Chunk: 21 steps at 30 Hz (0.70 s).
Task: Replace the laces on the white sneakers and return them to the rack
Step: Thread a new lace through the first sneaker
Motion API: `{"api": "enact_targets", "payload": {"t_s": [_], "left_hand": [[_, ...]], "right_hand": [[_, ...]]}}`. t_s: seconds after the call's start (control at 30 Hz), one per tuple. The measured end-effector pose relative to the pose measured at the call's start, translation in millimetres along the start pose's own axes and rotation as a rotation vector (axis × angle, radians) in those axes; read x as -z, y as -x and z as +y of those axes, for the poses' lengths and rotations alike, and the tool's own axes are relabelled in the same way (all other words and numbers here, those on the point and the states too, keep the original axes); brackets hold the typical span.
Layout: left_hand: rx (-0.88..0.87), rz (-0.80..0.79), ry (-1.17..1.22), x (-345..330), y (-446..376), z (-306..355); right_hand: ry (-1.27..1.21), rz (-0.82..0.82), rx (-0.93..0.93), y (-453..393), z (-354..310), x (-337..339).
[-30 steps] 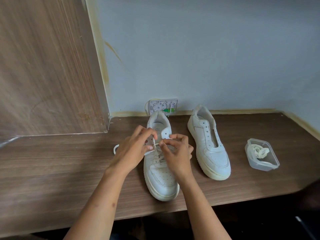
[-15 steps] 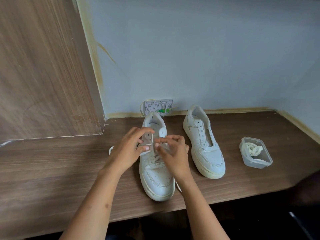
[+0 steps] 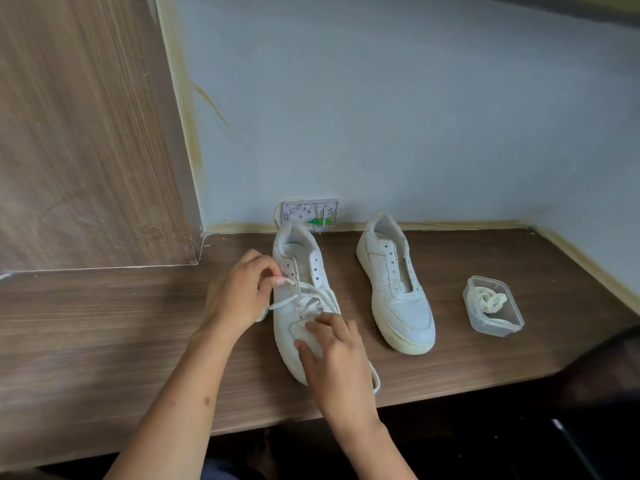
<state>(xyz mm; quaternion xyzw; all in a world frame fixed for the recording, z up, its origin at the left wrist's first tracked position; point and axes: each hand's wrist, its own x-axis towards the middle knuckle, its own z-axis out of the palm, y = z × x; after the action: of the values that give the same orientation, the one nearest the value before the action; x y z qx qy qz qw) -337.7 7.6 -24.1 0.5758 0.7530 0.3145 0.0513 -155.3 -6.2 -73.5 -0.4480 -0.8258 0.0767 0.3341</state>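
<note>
Two white sneakers stand on the wooden shelf point(image 3: 104, 323), toes toward me. The left sneaker point(image 3: 298, 268) is partly laced with a white lace point(image 3: 313, 295) over its lower eyelets. My left hand point(image 3: 239, 292) pinches the lace tip beside the left row of eyelets. My right hand point(image 3: 334, 358) lies over the toe of that sneaker, fingers spread and resting on it. A loose run of lace point(image 3: 375, 377) trails on the shelf by my right wrist. The right sneaker point(image 3: 398, 296) has no lace and stands apart to the right.
A clear plastic tub point(image 3: 493, 311) holding a coiled cream lace sits right of the shoes. A wall socket plate point(image 3: 310, 214) is behind the left sneaker. A wood panel point(image 3: 86, 133) rises at the left. The shelf's front edge runs just below my right hand.
My right hand has left the eyelets and come down onto the toe of the left sneaker. My left hand stays at the eyelets with the lace tip. The camera has shifted slightly.
</note>
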Motion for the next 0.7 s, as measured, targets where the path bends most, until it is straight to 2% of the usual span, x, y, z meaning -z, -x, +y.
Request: {"api": "enact_targets", "payload": {"t_s": [0.07, 0.13, 0.23, 0.33, 0.4, 0.57, 0.7], "left_hand": [[0.111, 0.054, -0.039, 5.8, 1.4, -4.3], [0.246, 0.029, -0.1, 10.3, 3.6, -10.8], [0.478, -0.164, -0.229, 15.6, 5.9, -23.1], [0.65, -0.372, -0.219, 20.4, 7.2, -29.4], [0.621, -0.4, -0.204, 19.2, 7.3, -28.3], [0.221, -0.124, -0.076, 5.1, 9.5, -1.0], [0.11, -0.043, -0.118, -5.4, 6.4, 24.5]], "right_hand": [[0.045, 0.009, -0.013, -2.6, 9.9, 1.7], [0.054, -0.002, -0.033, -7.2, 21.2, 2.1], [0.037, -0.072, -0.06, -13.9, 34.6, 1.4], [0.04, -0.166, -0.048, -14.1, 36.8, 0.3], [0.047, -0.194, -0.035, -13.9, 37.7, 0.0], [0.141, -0.163, -0.05, -14.4, 39.4, -4.3], [0.251, -0.108, -0.052, -13.8, 34.9, -9.4]]}}
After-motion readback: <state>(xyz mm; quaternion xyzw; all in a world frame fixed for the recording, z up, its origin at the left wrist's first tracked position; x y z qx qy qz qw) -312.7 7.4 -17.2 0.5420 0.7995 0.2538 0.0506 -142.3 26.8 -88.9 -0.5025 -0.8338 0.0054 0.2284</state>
